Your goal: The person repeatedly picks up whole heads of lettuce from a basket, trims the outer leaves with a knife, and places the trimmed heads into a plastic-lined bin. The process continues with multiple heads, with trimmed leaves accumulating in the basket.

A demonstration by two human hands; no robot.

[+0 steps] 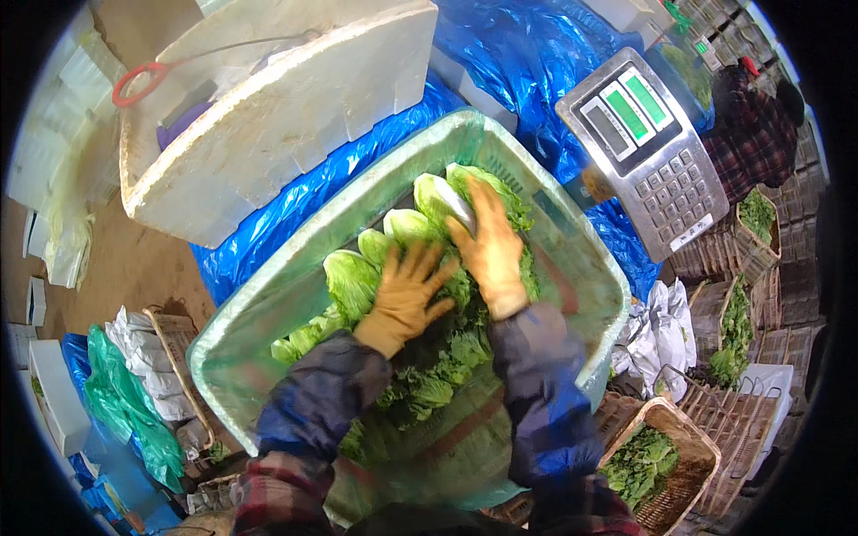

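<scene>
Before me is a large crate (234, 321) lined with translucent green plastic film. Pale green lettuce-like heads (352, 278) lie in a slanting row along its far side, with frilly leaves (429, 395) nearer me. My left hand (405, 295), in an orange-tan glove, lies over the middle of the row with its fingers spread. Against a head with a white rib (456, 197) rests my right hand (493, 244), gloved alike, thumb and fingers apart; whether it grips the head is unclear. Both hands are slightly blurred and cover part of the row.
A scale's display and keypad (643, 154) stands right of the crate. Beyond the crate are a white foam box (281, 127), a red-handled tool (144, 84) and blue plastic sheeting (516, 74). Crates of greens (643, 462) stand at right, near a person in plaid (751, 134).
</scene>
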